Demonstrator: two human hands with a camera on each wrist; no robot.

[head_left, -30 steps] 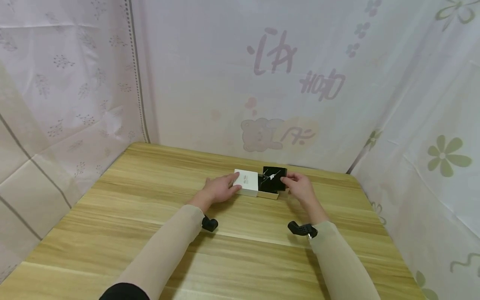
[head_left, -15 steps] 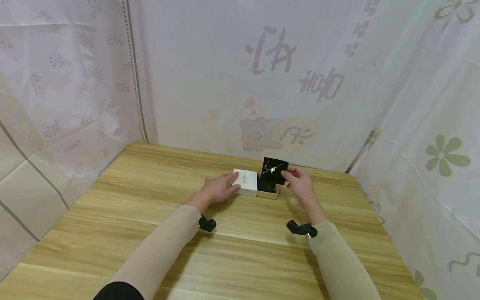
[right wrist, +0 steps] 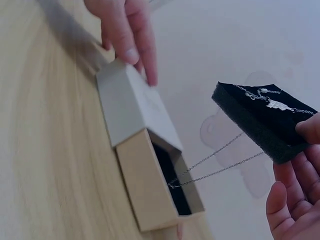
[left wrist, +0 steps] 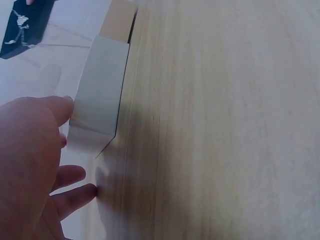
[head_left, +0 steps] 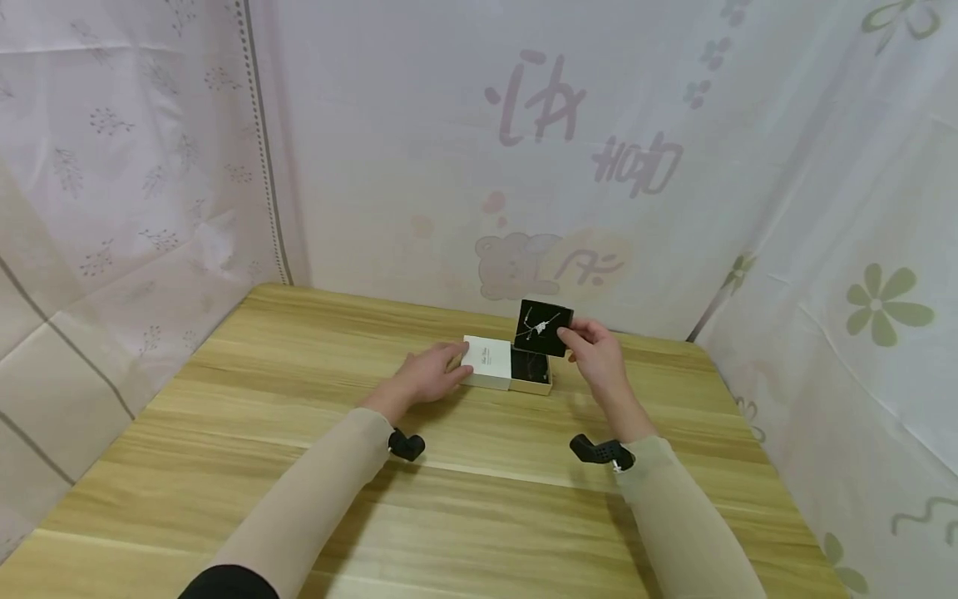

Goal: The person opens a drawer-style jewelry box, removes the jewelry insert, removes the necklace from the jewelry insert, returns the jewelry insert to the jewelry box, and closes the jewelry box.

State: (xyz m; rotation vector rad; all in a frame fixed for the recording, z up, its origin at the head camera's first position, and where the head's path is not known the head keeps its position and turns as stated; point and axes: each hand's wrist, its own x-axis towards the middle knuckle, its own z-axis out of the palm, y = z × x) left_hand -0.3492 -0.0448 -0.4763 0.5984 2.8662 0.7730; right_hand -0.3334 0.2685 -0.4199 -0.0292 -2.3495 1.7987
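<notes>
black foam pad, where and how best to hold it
The black foam pad is probably best pinched across its right edge, from the right, as the right hand does: it is a flat slab, the pendant lies mid-face and chain strands run to the drawer.

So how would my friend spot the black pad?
On the table, find the white box with its drawer partly out. By the drawer, the right hand holds up the pad. Unlike the box, it's black, with a silver chain across it.

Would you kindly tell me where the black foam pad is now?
In the head view, the black foam pad is pinched by the right hand above the tan drawer, right of the white box cover.
</notes>
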